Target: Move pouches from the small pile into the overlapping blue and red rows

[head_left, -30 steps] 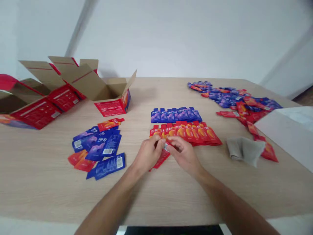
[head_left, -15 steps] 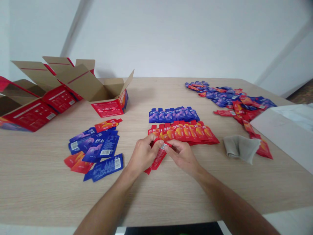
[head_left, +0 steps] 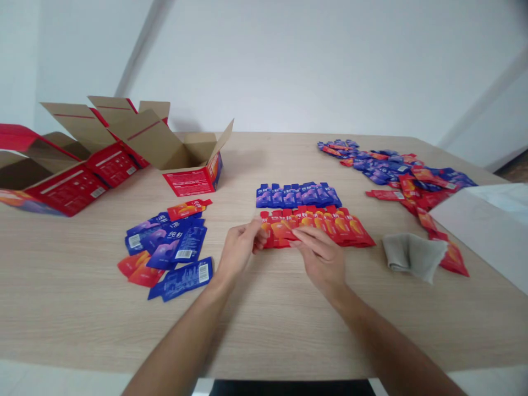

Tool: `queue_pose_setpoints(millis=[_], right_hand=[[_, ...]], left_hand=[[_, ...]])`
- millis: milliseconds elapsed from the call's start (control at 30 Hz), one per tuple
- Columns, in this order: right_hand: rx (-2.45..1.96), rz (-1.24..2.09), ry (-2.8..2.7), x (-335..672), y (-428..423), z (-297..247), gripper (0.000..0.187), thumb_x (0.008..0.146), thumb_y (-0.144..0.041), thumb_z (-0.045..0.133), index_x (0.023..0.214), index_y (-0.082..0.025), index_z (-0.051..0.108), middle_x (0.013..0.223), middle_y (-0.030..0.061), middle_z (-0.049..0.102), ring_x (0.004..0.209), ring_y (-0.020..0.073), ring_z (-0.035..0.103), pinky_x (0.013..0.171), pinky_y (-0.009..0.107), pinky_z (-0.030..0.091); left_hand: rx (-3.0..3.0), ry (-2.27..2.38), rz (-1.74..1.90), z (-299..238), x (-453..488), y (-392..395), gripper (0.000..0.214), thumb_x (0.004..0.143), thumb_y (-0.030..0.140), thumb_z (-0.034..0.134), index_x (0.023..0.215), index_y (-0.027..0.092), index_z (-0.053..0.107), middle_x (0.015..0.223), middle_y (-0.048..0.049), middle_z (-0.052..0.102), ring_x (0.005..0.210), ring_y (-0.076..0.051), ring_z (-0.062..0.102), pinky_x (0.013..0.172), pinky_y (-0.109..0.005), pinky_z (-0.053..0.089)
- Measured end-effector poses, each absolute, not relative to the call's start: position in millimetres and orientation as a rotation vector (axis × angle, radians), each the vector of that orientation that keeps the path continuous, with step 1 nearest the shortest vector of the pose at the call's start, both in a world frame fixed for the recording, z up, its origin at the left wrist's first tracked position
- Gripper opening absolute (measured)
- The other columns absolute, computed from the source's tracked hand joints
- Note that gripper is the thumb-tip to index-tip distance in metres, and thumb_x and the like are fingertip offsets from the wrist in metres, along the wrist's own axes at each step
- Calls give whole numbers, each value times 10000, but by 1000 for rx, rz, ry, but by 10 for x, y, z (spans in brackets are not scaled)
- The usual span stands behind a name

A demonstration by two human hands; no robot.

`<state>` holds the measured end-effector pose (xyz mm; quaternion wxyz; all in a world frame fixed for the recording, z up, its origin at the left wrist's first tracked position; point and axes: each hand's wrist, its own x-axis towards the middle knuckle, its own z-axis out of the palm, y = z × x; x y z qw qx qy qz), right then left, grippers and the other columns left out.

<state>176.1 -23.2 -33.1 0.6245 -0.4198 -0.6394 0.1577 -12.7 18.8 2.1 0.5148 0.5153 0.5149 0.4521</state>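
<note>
At the upper left of the frame stand open cardboard boxes (head_left: 66, 179) with red printed sides, flaps raised. Below them, left of centre, a loose pile of blue and red sachets (head_left: 171, 245) lies on the wooden table (head_left: 82, 308). The left hand (head_left: 239, 248) comes up from the lower edge, forearm angled toward the centre, wrist straight, thumb and fingertips closed narrowly on the left end of a red sachet (head_left: 279, 230). That sachet lies at the left end of the red row (head_left: 334, 223), just below the blue row (head_left: 297, 195), at mid-frame. The right hand (head_left: 325, 257) lies palm down, fingers stretched flat on the same sachet, gripping nothing. Further right lie a grey cloth (head_left: 412, 256) and a scattered heap of sachets (head_left: 396, 170).
</note>
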Motion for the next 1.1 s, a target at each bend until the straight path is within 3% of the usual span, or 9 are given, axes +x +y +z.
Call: queue_pose_setpoints(millis=[100, 200, 333, 433, 700, 900, 1100], right_hand=[[-881, 239, -1664, 1703, -220, -472, 290, 986, -185, 606, 1221, -292, 739, 1197, 57, 689, 1069, 197, 673, 957, 334, 566], [-924, 233, -1821, 1672, -182, -565, 351, 1008, -171, 529, 1309, -258, 688, 1295, 79, 643, 1157, 203, 633, 1024, 350, 537], [-1141, 121, -1906, 1752, -89, -608, 369, 993, -184, 505, 1327, -198, 664, 1332, 101, 622, 1257, 250, 543, 1116, 431, 450], [-1310, -33, -1914, 1841, -14, -650, 340, 986, -227, 527, 1288, -198, 681, 1323, 88, 634, 1312, 305, 453, 1148, 515, 360], [-1504, -67, -2115, 1825, 26, -760, 438, 1006, -353, 541, 1423, -225, 582, 1440, 82, 562, 1423, 347, 294, 1125, 551, 267], [-1502, -65, -2150, 1801, 5, -770, 414, 1021, -363, 534, 1411, -238, 584, 1451, 75, 553, 1446, 339, 265, 1145, 572, 187], [-1527, -59, -2154, 1797, 35, -817, 377, 1035, -310, 503, 1388, -223, 602, 1420, 83, 581, 1429, 339, 291, 1140, 574, 186]], left_hand=[[1099, 1046, 953, -16, -90, 207, 270, 768, 400, 693, 705, 141, 654, 614, -20, 618, 551, -132, 548, 489, -233, 386], [1056, 1005, 990, -98, -82, 253, 246, 712, 338, 742, 811, 121, 685, 723, -49, 689, 602, -138, 592, 535, -235, 456], [1150, 1207, 1204, -315, -121, 384, 428, 733, 266, 728, 1132, 133, 646, 851, -63, 745, 725, -172, 685, 656, -260, 530], [1197, 1316, 1260, -448, -129, 476, 566, 761, 242, 720, 1287, 164, 526, 886, -66, 757, 762, -194, 717, 632, -263, 543], [1247, 1272, 1067, -540, 23, 527, 429, 832, 163, 647, 1247, 115, 551, 957, -114, 769, 743, -178, 723, 639, -266, 570], [1425, 1368, 1097, -646, 95, 553, 402, 848, 203, 679, 1236, 121, 614, 1083, -146, 759, 938, -226, 736, 812, -324, 581], [1693, 1491, 1038, -583, 120, 516, 328, 897, 219, 614, 1210, 139, 667, 1123, -140, 747, 997, -239, 713, 916, -355, 538]])
